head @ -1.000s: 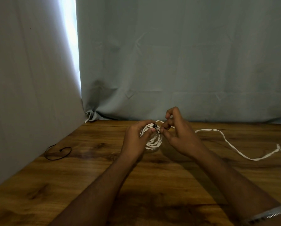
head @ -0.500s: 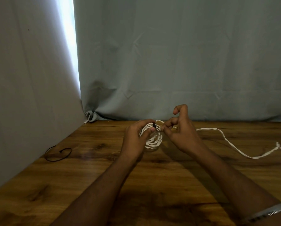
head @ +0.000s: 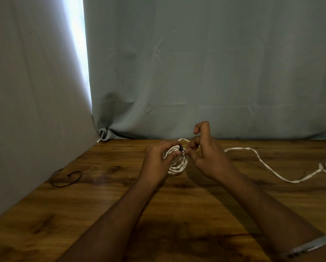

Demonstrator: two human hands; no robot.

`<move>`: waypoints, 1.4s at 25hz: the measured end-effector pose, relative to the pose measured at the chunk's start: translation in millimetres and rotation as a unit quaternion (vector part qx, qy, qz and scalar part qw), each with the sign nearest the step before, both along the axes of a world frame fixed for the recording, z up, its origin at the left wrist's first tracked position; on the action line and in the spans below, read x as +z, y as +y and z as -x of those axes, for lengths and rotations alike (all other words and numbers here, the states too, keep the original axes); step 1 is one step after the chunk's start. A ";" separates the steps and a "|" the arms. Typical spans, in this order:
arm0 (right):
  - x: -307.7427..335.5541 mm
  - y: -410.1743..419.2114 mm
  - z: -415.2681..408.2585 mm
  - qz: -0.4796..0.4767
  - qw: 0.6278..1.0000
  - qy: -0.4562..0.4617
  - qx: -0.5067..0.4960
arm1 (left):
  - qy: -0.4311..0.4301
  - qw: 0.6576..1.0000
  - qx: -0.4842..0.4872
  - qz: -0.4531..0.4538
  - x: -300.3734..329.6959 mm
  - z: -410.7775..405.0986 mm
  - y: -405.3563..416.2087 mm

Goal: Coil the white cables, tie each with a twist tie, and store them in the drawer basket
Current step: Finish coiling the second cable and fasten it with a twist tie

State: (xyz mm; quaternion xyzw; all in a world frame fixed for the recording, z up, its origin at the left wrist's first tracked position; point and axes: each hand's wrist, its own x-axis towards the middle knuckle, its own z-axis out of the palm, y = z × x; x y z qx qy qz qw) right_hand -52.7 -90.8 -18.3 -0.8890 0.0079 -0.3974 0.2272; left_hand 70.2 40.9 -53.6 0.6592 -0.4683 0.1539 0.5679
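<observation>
A coiled white cable (head: pixel 178 164) is held just above the wooden table (head: pixel 109 195) near its far edge. My left hand (head: pixel 158 163) grips the coil from the left, thumb on top. A black twist tie (head: pixel 181 148) wraps the top of the coil. My right hand (head: pixel 205 154) pinches the tie's end with thumb and a bent finger, index finger raised. A second white cable (head: pixel 272 171) lies loose on the table to the right, running off the right edge. No drawer basket is in view.
Another black twist tie (head: pixel 65 178) lies in a loop on the table at the left, close to the grey curtain (head: pixel 26 110). Grey cloth (head: pixel 196 72) hangs behind the table's far edge. A metal bracelet (head: pixel 309 246) sits on my right wrist.
My right index finger has lifted higher and the fingers have turned a little at the tie. The coil and my left hand have stayed in place.
</observation>
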 end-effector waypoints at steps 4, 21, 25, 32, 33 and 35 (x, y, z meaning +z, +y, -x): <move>2.9 3.4 -1.4 0.081 0.996 -0.014 -0.041 | 0.000 1.000 0.003 0.010 -0.2 4.3 -1.7; 3.5 30.4 1.0 0.142 0.978 0.025 -0.149 | -0.053 0.997 0.059 0.021 -2.5 14.8 -2.5; -4.5 31.2 -2.1 0.134 0.979 -0.011 -0.151 | -0.062 0.996 0.065 0.015 -1.4 15.5 -1.9; -12.9 18.4 -7.5 -0.203 0.974 -0.049 -0.093 | 0.044 0.995 0.073 0.055 -4.9 12.2 -4.2; -13.8 16.7 -9.7 -0.210 0.973 -0.046 -0.084 | 0.049 0.994 0.076 0.060 -4.5 11.0 -4.0; -15.9 16.9 -12.0 -0.189 0.978 -0.034 -0.084 | 0.058 0.993 0.076 0.066 -3.2 8.7 -5.3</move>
